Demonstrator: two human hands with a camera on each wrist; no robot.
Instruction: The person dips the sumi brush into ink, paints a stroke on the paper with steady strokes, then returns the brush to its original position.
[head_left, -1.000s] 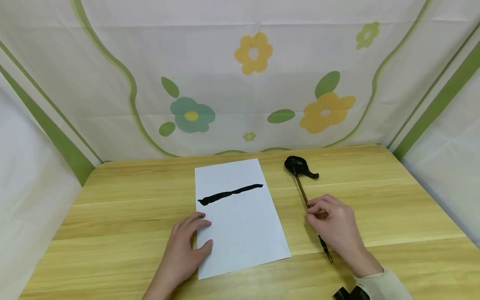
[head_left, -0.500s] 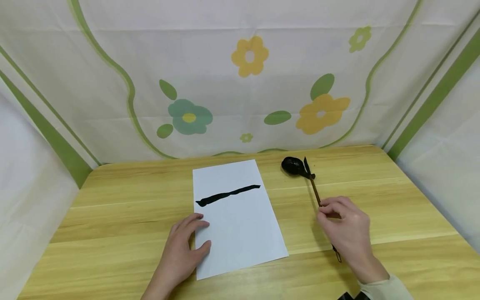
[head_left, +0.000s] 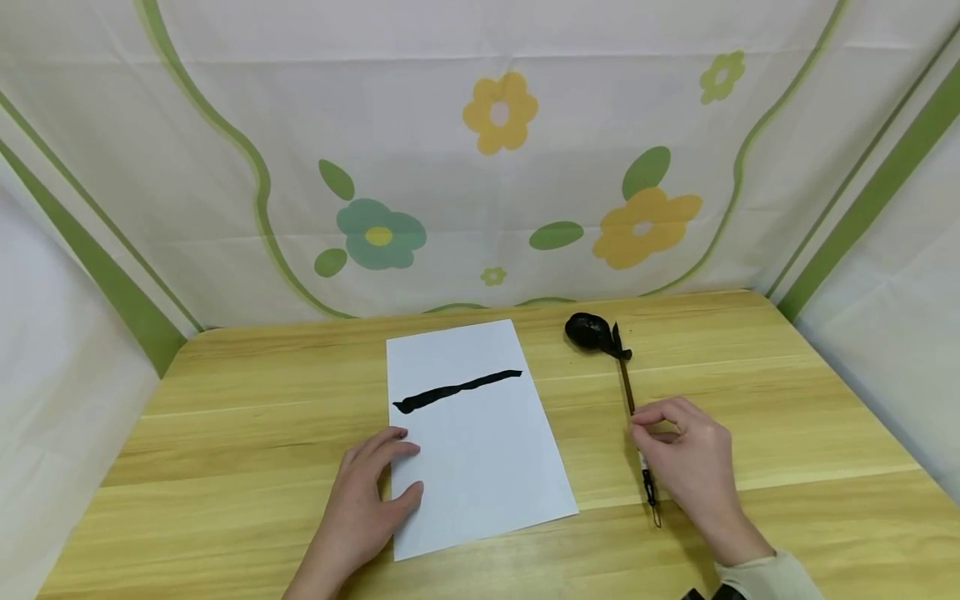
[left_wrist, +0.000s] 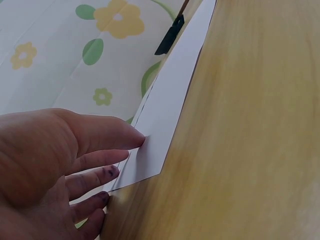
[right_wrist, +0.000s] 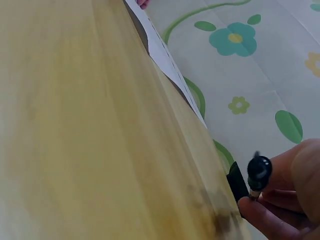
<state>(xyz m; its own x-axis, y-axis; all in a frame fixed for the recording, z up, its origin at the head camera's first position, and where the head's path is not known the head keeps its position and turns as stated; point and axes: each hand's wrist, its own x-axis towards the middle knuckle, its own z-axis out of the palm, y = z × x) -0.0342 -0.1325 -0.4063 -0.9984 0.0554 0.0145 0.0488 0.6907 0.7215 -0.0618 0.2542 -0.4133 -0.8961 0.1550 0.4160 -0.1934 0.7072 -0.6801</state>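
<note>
A sheet of white paper (head_left: 480, 475) lies on the wooden table with one thick black stroke (head_left: 457, 390) across its upper half. Spread fingers of my left hand (head_left: 363, 492) rest on the sheet's left edge; the left wrist view shows dark smudges on its fingertips (left_wrist: 111, 171). To the right, my right hand (head_left: 693, 454) pinches a calligraphy brush (head_left: 626, 385) midway along its brown handle. The brush's black bristles stand beside the short tail of a black, round-bodied ink dish (head_left: 587, 332). In the right wrist view, the brush's black end (right_wrist: 259, 167) points at the camera.
The light wooden table (head_left: 247, 433) ends at a white cloth backdrop (head_left: 450, 183) printed with flowers. More cloth hangs at both sides. A black device sits at the right wrist by the pale sleeve (head_left: 768, 575).
The brush tip has moved from over the dish's round body to the right side of its tail. My right hand shifted right, then slightly back left. The left hand stays on the paper.
</note>
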